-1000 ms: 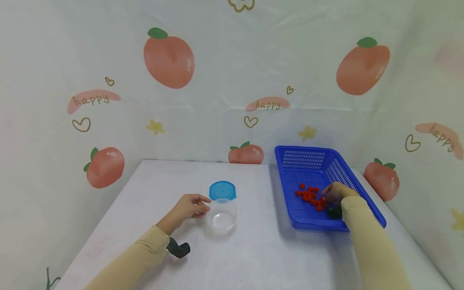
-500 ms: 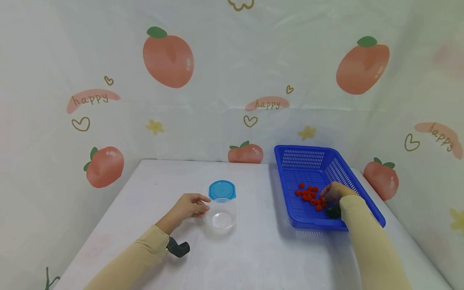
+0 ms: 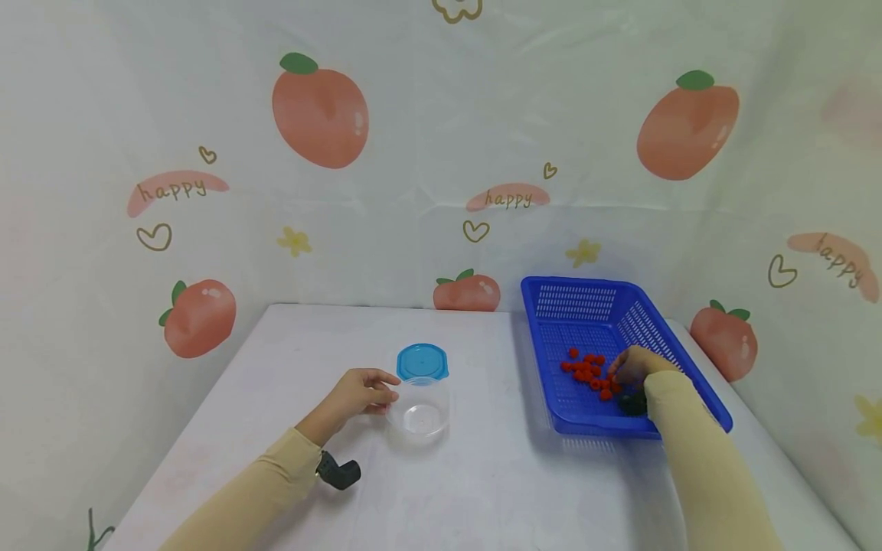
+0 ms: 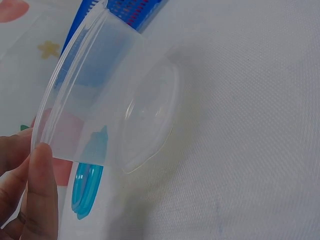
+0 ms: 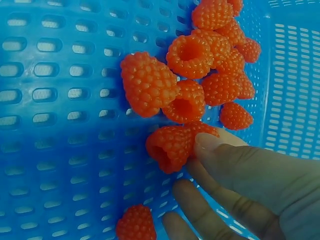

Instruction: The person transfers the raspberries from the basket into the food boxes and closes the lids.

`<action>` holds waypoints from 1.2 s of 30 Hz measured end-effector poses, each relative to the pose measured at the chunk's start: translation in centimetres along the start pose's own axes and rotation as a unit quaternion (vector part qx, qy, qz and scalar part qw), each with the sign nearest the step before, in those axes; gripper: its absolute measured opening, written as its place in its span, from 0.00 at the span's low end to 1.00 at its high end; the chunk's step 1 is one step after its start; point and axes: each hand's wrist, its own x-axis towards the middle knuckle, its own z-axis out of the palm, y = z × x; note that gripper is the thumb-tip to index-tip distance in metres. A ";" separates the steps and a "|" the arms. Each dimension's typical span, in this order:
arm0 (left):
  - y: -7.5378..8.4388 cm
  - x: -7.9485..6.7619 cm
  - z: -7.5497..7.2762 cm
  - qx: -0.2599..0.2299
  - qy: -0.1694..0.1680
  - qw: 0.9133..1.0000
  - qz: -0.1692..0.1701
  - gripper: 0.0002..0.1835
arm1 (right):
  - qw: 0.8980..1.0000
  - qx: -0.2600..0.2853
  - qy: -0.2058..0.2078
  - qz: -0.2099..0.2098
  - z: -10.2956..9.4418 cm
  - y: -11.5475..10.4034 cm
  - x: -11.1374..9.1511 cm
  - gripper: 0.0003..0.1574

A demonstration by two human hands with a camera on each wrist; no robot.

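Observation:
At the middle of the table stands a clear round plastic container (image 3: pixel 419 417). My left hand (image 3: pixel 358 394) pinches its rim on the left side; in the left wrist view the fingertips (image 4: pixel 42 160) lie right at the rim. Inside the blue basket (image 3: pixel 606 285) on the right, my right hand (image 3: pixel 641 364) reaches down to the raspberries (image 3: pixel 586 372). Close up in the right wrist view, the thumb and index finger pinch a raspberry (image 5: pixel 199 129), partly hidden by the thumb. Another raspberry (image 5: pixel 170 147) lies against it, and several more sit above.
Behind the container lies a blue lid (image 3: pixel 423 361). A single raspberry (image 5: pixel 136 223) sits apart on the basket floor, below the fingers. Dark wrist gear (image 3: pixel 339 471) hangs under the left sleeve. A fruit-patterned backdrop (image 3: pixel 386 252) rises behind the table.
Almost nothing differs. The right hand stays low among the raspberries, with only a very slight shift of its fingers; the left hand and the container keep their place.

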 end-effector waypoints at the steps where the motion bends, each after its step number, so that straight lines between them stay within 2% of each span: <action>1: 0.0 0.0 0.0 0.000 0.000 1.000 0.000 0.15 | 1.000 0.000 0.001 0.002 0.0 0.0 0.0 0.04; 4: 0.0 -0.1 0.0 -0.001 -0.001 1.000 0.002 0.15 | 1.000 0.000 0.004 0.007 0.0 0.0 0.1 0.03; 11: -0.2 0.1 -0.1 -0.010 -0.010 1.000 0.005 0.16 | 1.000 -0.022 0.002 -0.010 -0.1 0.1 0.0 0.05; 20: -0.2 0.1 -0.2 -0.017 -0.014 1.000 0.006 0.16 | 1.000 -0.016 -0.006 -0.018 -0.1 -0.1 -0.1 0.06; 28: -0.3 0.1 -0.2 -0.015 -0.012 1.000 0.006 0.17 | 1.000 -0.011 -0.004 -0.006 0.2 0.4 0.3 0.02; 32: -0.3 0.1 -0.1 -0.012 -0.009 1.000 0.007 0.17 | 1.000 -0.015 -0.008 -0.015 0.1 0.4 0.2 0.02; 36: -0.3 0.0 -0.1 -0.008 -0.006 1.000 0.007 0.16 | 1.000 0.007 -0.013 -0.022 0.1 0.3 0.2 0.03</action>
